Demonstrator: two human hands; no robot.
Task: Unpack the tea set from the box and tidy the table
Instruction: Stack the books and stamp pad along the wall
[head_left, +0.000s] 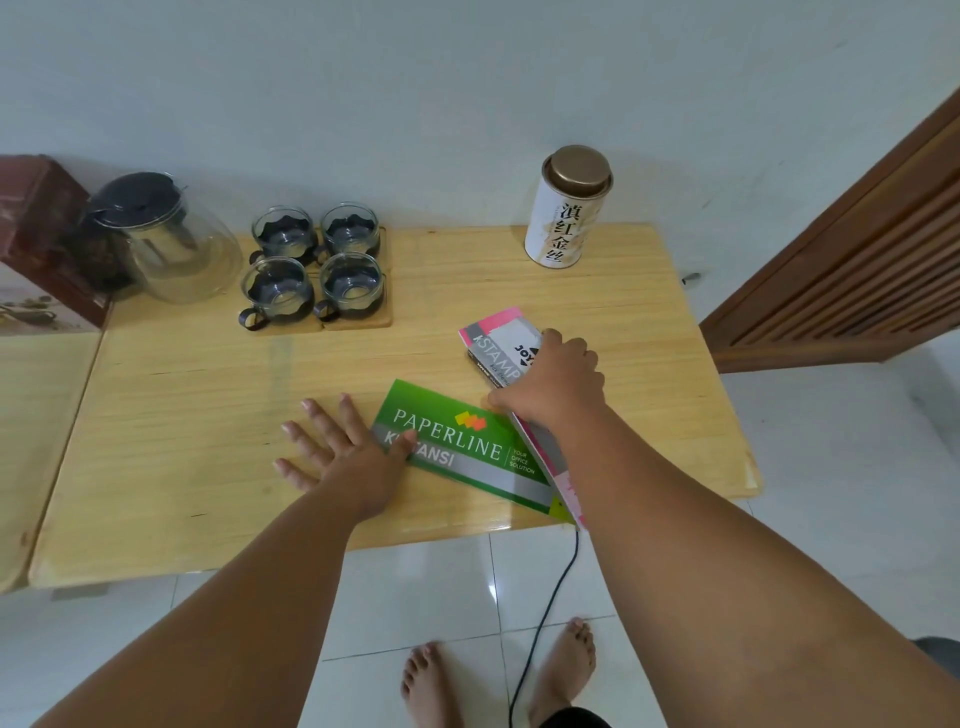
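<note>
A glass teapot (171, 244) with a black lid stands at the table's back left beside the red tea-set box (36, 234). Several glass cups (317, 265) in dark holders sit on wooden coasters right of the pot. My left hand (337, 447) lies flat with spread fingers on the table, its thumb touching the left end of a green receipt book (462, 452). My right hand (556, 379) grips a pink and grey stamp-pad booklet (498, 343), which is tilted and overlaps the green book's right end.
A white tea tin (566, 213) with a gold lid stands at the back right. The wooden table (182, 415) meets a second table on the left. A slatted wooden panel (852, 249) leans at right. A black cable (550, 603) and bare feet are on the tiled floor.
</note>
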